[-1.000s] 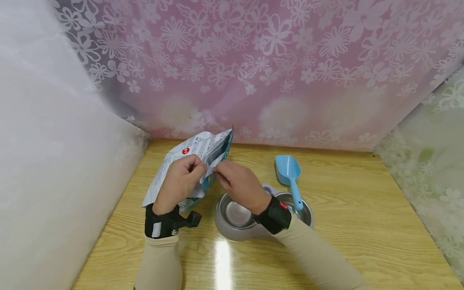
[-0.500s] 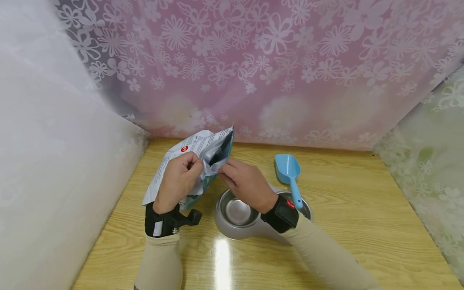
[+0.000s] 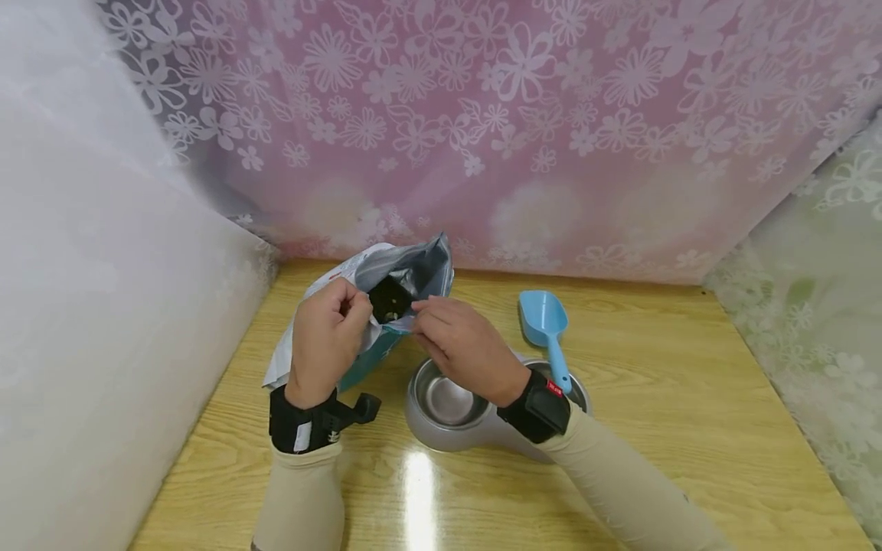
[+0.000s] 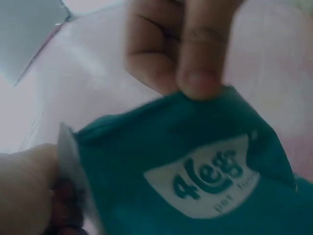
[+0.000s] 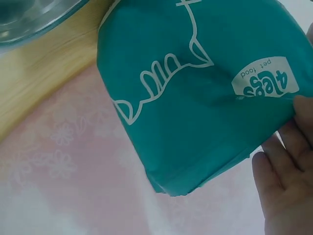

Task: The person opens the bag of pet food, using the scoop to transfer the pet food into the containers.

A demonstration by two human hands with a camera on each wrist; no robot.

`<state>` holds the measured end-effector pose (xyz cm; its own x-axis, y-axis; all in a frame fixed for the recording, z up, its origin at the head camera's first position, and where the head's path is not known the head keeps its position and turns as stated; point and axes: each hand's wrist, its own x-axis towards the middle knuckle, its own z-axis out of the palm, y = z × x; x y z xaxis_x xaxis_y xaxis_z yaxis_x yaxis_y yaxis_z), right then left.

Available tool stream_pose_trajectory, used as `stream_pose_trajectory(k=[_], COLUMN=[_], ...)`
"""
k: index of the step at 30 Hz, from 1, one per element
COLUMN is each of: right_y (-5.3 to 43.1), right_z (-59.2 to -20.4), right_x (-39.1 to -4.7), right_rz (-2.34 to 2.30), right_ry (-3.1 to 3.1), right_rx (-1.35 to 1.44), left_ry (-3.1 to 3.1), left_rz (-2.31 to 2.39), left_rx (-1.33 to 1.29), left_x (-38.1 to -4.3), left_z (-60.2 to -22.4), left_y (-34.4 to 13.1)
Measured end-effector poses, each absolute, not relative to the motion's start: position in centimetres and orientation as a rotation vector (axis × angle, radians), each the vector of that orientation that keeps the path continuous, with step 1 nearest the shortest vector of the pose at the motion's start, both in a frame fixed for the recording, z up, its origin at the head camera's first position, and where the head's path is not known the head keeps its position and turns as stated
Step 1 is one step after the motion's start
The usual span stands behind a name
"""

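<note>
A pet food bag (image 3: 372, 358), teal on its printed side and white on the other, stands tilted at the table's left rear. Its mouth gapes, showing a silvery lining and dark contents too small to make out. My left hand (image 3: 322, 340) pinches the near left part of the rim between thumb and curled fingers. At the right part of the rim, my right hand (image 3: 472, 348) pinches the edge with its thumb and fingertips. The "4Legs pet food" label (image 4: 203, 178) shows in both wrist views, and fingers of the right hand (image 5: 293, 161) appear along the bag's edge.
A grey double pet bowl (image 3: 451, 438) with steel insets sits below the right forearm, which hides part of it. Behind it lies a light blue scoop (image 3: 544, 317), its handle over the right inset. Floral and white sheets enclose the wooden table (image 3: 689, 398).
The bag's mouth has widened from a narrow slit, and its dark contents have come into view. The left hand shifted slightly left, while the right hand moved right with the rim.
</note>
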<state>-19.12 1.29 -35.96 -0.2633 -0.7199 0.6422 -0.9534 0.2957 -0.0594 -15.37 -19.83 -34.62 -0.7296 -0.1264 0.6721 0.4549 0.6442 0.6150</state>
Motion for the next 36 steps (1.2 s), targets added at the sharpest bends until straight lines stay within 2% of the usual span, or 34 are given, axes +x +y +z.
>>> stream_pose_trajectory(k=[9, 36], right_y=[1.1, 1.2], right_z=[-35.8, -36.8], right_x=[-18.7, -19.2], right_rz=[0.571, 0.623], right_ry=[-2.151, -2.116], right_rx=[1.429, 1.391], left_ry=[-1.949, -2.24], left_rz=[-0.948, -1.052], left_rx=[-0.21, -0.191], left_x=[-16.1, -15.0], left_z=[-34.9, -34.7], left_y=[-19.5, -19.0])
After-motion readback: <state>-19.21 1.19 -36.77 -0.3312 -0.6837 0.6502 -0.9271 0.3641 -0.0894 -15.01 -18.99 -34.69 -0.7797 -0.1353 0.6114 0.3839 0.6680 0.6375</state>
